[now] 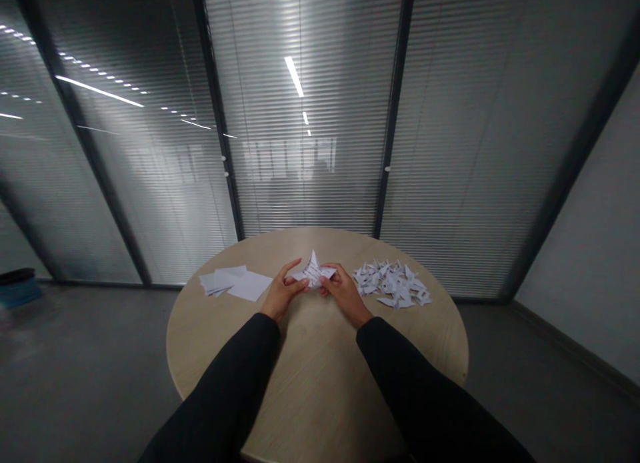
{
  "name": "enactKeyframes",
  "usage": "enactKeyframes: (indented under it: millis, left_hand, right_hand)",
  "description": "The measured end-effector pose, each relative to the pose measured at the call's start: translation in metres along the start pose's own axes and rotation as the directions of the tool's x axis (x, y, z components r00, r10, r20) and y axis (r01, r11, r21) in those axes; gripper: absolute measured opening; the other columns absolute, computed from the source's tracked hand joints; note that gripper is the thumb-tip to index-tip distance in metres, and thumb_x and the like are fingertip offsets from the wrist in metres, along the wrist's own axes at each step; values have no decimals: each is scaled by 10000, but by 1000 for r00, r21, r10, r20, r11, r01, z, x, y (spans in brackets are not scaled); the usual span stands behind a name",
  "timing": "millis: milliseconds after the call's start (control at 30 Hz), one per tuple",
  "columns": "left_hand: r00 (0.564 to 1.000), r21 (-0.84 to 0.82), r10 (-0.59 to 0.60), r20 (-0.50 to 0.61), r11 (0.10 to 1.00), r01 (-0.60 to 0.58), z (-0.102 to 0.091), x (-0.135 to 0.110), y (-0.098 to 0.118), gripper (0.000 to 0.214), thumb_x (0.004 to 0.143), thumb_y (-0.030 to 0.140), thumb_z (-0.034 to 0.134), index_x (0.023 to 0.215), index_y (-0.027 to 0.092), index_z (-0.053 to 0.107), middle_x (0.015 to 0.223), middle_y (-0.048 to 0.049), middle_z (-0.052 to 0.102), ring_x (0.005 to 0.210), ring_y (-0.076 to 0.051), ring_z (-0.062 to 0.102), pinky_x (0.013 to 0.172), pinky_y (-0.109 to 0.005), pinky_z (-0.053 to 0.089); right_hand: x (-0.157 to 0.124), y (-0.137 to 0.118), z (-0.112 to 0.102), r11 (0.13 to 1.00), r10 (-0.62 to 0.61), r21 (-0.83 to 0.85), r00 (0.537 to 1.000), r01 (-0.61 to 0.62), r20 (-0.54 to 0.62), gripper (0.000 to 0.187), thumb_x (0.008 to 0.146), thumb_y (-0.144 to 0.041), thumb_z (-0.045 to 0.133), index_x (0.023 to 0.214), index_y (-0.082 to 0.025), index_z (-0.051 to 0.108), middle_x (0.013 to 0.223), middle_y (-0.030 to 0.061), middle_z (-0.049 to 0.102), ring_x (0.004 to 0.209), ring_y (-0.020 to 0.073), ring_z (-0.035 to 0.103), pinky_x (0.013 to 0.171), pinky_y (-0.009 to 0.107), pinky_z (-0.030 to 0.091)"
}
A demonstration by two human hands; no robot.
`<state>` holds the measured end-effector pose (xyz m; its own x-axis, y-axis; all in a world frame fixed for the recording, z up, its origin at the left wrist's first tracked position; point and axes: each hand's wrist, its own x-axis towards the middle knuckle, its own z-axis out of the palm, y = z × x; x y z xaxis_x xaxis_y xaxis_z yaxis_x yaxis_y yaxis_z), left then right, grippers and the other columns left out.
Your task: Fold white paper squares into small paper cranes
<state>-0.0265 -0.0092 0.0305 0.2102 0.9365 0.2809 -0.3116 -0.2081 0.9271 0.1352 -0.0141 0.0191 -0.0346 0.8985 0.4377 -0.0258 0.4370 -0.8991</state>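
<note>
Between my two hands is a folded paper piece (pixel 313 271), white with dark printed marks, its one point standing up and its sides spread like wings. My left hand (pixel 285 289) pinches its left side near the bottom, the index finger raised off the paper. On the other side my right hand (pixel 343 289) grips the right wing, thumb in front and fingers partly hidden. A few flat white paper sheets (pixel 250 286) lie left of my left hand. To the right of my right hand spreads a heap of small folded paper pieces (pixel 395 283).
Everything rests on a round, light wooden table (pixel 315 383). Behind it stands a glass partition with blinds (pixel 310 203) and dark frames. A blue bin (pixel 19 288) is on the floor at far left; a pale wall (pixel 590 263) rises at right.
</note>
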Motion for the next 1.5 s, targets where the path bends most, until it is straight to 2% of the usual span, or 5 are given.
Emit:
enactKeyframes:
  millis: [300, 567, 967, 1200, 1500]
  left_hand:
    - [992, 312, 128, 18, 941, -127, -6, 8, -6, 533, 603, 284, 716, 1101, 125, 613, 527, 56, 498, 496, -71, 423, 521, -195, 353]
    - [991, 213, 128, 22, 968, -130, -4, 6, -2, 499, 576, 276, 732, 1050, 147, 647, 721, -8, 611, 651, -113, 512, 641, -236, 399]
    - [984, 312, 175, 17, 934, -171, -14, 13, -8, 496, 629, 241, 696, 1107, 139, 610, 590, 46, 527, 559, -85, 460, 587, -215, 358]
    - [993, 91, 116, -29, 989, -113, -14, 13, -6, 459, 606, 292, 720, 975, 165, 479, 666, 21, 631, 624, -124, 587, 643, -253, 435]
    - [998, -60, 3, -57, 998, -7, -9, 11, -5, 454, 538, 323, 770, 732, 190, 381, 632, 21, 638, 561, -126, 607, 573, -255, 466]
  right_hand:
    - [-1, 6, -1, 993, -46, -111, 998, 50, 34, 351, 729, -339, 590, 1045, -215, 499, 831, 7, 617, 642, 129, 585, 561, 260, 500]
    - [-1, 1, -2, 996, -50, -66, 998, 52, 39, 387, 693, -320, 637, 1049, -201, 540, 920, 48, 641, 779, 173, 612, 616, 278, 501]
    - [-1, -3, -6, 995, -90, -35, 994, 92, 58, 379, 665, -243, 667, 1030, -197, 582, 941, 45, 647, 861, 175, 606, 790, 313, 467]
    - [-2, -9, -10, 990, -32, 141, 996, 20, 86, 325, 655, -192, 633, 978, -224, 643, 1031, 38, 649, 1002, 206, 576, 823, 327, 473]
    - [-1, -6, -9, 984, 32, 175, 999, -32, 6, 292, 610, -336, 740, 861, -192, 700, 865, 42, 706, 828, 196, 641, 857, 383, 467]
